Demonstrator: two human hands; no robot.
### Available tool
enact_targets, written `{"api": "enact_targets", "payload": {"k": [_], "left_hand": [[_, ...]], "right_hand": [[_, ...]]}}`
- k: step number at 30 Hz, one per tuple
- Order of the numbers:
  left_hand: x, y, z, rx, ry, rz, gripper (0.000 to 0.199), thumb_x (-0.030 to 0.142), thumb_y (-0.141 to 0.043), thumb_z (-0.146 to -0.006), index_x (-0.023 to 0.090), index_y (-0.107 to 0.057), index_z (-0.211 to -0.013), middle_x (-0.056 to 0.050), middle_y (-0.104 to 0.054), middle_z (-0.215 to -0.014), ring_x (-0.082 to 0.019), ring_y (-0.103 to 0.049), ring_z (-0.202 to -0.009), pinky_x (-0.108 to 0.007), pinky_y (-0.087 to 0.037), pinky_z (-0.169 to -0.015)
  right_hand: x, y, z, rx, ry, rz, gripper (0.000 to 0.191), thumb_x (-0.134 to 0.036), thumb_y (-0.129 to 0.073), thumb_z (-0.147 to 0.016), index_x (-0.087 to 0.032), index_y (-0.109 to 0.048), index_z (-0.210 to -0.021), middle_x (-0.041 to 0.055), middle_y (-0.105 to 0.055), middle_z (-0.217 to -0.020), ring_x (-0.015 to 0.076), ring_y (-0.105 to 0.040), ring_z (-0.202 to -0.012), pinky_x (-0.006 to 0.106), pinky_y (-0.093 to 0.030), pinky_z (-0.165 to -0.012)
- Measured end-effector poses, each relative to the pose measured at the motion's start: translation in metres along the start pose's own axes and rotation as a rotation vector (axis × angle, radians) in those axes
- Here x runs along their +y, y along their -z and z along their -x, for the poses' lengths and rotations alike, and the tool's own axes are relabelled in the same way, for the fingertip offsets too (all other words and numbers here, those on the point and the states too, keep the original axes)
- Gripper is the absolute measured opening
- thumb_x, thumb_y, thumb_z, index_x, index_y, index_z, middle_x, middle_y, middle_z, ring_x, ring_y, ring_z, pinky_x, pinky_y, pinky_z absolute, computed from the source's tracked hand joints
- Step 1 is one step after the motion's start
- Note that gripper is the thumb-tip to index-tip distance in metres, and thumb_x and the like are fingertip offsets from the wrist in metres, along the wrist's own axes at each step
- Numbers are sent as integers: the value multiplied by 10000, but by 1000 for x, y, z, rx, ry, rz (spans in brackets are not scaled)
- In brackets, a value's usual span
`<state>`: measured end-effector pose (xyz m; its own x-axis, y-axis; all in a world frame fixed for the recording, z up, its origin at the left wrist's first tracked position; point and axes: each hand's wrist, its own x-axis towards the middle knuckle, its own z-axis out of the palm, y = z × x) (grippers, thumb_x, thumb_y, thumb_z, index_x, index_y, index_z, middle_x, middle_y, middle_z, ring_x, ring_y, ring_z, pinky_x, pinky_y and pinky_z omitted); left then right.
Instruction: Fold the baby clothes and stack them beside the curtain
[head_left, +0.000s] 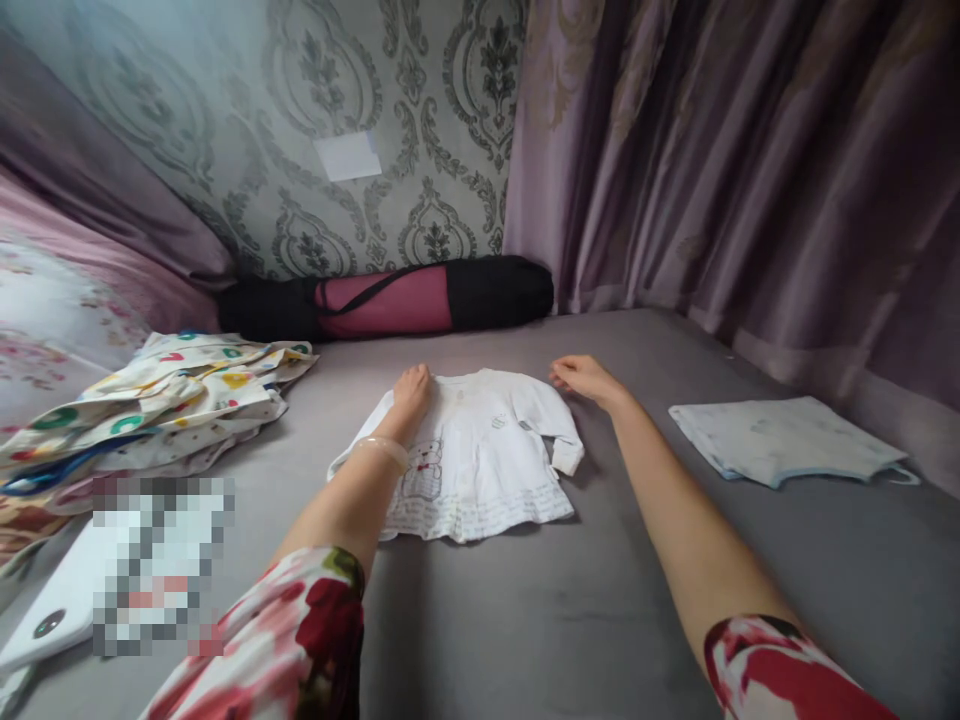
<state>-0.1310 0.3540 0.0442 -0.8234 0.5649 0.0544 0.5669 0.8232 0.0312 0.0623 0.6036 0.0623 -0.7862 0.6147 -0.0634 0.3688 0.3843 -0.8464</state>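
Little white long-sleeved top (pixel 480 450) laid flat between two hands.
Left hand (pixel 412 392) is down on one shoulder, fingers curled, can't tell if it's pinching the cloth; right hand (pixel 586 378) is just beside the other shoulder, fingers loosely bent, can't tell if they touch the fabric. Top looks soft and a bit wrinkly, flared hem, printed bear on the front. It's on a smooth grey sheet (pixel 540 630), with a folded pale garment (pixel 787 440) off right, a patterned clothes pile (pixel 202 390) left, shiny purple curtains (pixel 637 150) and damask-style wallpaper (pixel 420 90) behind.
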Motion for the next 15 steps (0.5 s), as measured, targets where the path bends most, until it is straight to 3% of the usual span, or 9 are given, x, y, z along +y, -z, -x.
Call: {"api": "enact_targets", "payload": {"k": [3,8,12,15], "left_hand": [[6,7,5,-23,20,-1,366,34,-403,-854,104,-537,-1187,-199,-647,-1107,-291,-618,-1059,-340,-464,-860],[33,9,19,21,-11,4,359,18,-409,-834,70,-562,-1155,-230,-615,-1137,-317,-577,-1111,-383,-458,-897],[68,-1,30,80,-163,45,364,52,-376,-875,131,-579,-1167,-159,-596,-1201,-260,-538,-1153,-361,-426,-977],[92,-16,32,122,-361,167,368,64,-386,-876,152,-574,-1181,-122,-610,-1197,-221,-544,-1139,-342,-433,-993]], "right_hand": [[22,10,15,19,-168,-17,181,-221,-534,-916,-119,-683,-908,104,-740,-888,83,-620,-607,152,-469,-529],[37,5,17,16,-152,48,183,-289,-625,-843,-142,-692,-758,53,-705,-701,100,-558,-538,177,-413,-477],[36,-5,9,6,-68,177,161,-315,-679,-769,-162,-709,-729,19,-696,-694,141,-603,-660,209,-430,-580],[34,-9,9,-8,-53,245,172,-334,-669,-749,-168,-690,-714,7,-667,-673,153,-593,-678,230,-410,-602]]}}
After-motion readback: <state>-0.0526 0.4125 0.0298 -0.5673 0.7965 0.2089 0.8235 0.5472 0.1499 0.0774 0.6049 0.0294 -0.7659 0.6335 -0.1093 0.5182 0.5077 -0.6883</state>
